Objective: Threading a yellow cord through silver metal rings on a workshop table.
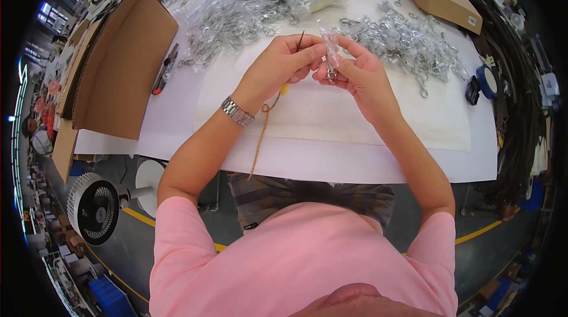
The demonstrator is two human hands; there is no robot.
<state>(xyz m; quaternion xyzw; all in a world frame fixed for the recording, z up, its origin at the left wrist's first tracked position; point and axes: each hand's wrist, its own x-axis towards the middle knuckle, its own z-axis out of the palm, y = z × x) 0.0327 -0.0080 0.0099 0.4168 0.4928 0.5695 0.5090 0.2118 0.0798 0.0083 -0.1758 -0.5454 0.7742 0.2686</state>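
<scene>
Left hand (278,65) grip pinches thin dark needle-like tool (300,40); right hand (358,74) grip closed on small clear plastic bag (331,44) above white paper-covered surface (331,116); loose metal rings (408,42) beyond the bag.

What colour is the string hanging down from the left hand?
The string is light brown, like twine. It hangs below the left hand, seen best in the head view.

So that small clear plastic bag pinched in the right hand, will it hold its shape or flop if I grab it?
Probably floppy: the small clear bag looks like thin film, crinkled above the right hand. Likely bottom-heavy, since a metal ring sits at its lower end. The film may be slippery, so pinch near the ring.
</scene>
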